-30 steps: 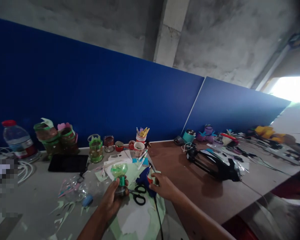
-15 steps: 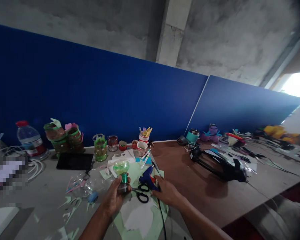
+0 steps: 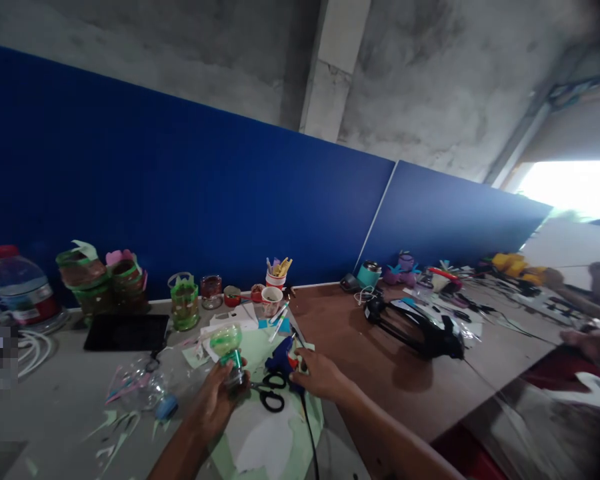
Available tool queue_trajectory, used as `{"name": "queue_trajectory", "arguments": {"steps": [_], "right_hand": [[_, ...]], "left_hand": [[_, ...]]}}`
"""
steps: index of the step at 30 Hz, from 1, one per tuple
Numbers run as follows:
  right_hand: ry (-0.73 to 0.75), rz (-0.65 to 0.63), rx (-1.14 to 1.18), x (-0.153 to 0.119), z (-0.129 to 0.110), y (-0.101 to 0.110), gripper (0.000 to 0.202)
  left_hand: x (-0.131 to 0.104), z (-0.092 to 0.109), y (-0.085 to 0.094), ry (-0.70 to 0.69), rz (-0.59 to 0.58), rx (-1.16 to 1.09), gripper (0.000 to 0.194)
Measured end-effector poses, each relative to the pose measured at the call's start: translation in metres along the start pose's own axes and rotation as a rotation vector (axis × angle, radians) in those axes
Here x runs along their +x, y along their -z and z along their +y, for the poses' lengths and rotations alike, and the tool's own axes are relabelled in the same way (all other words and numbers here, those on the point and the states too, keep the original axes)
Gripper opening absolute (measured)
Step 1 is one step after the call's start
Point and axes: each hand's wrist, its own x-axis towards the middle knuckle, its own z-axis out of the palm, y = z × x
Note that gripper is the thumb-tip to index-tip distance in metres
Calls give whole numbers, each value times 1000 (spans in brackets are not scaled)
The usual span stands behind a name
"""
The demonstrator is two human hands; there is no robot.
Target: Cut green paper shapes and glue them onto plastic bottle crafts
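Note:
My left hand (image 3: pixel 219 397) is wrapped round the lower part of a small clear plastic piece with a green band (image 3: pixel 233 360). Its rounded, pale-green top (image 3: pixel 226 339) points up and slightly left. At a blue glue gun (image 3: pixel 280 357) with a black cord, my right hand (image 3: pixel 316 373) has its thumb and fingers closed on the handle end. Black-handled scissors (image 3: pixel 272 392) lie between my hands, their blades partly hidden near my left hand. Beneath are pale-green and white paper sheets (image 3: pixel 265 440).
A dark tablet (image 3: pixel 127 332), plastic scraps (image 3: pixel 150 390) and a red-capped bottle (image 3: pixel 23 287) are on the left. Green-trimmed jars (image 3: pixel 185 303) and a paper cup (image 3: pixel 272 301) stand behind. A black headband-like device (image 3: pixel 415 330) lies right. Another person's hand (image 3: pixel 587 347) shows at far right.
The view has turned right, so the table items sit further left, and another person's hands have come into view. Both my hands keep their hold; the plastic piece tilts slightly more to the left.

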Motion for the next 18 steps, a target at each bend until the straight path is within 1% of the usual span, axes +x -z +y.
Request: {"name": "queue_trajectory", "arguments": {"steps": [5, 8, 11, 14, 18], "right_hand": [[-13, -27, -27, -3, -1, -3, 56], [-4, -50, -48, -7, -2, -8, 62], [-13, -53, -81, -9, -4, -10, 67], [-30, -13, -122, -9, -7, -9, 64], [-38, 13, -138, -8, -8, -9, 54]], "left_hand": [[0, 1, -4, -28, 46, 19, 18], [1, 1, -2, -49, 30, 40, 19], [4, -1, 1, -31, 3, 54, 18], [7, -3, 4, -26, -7, 59, 18], [6, -2, 3, -37, -15, 64, 17]]}}
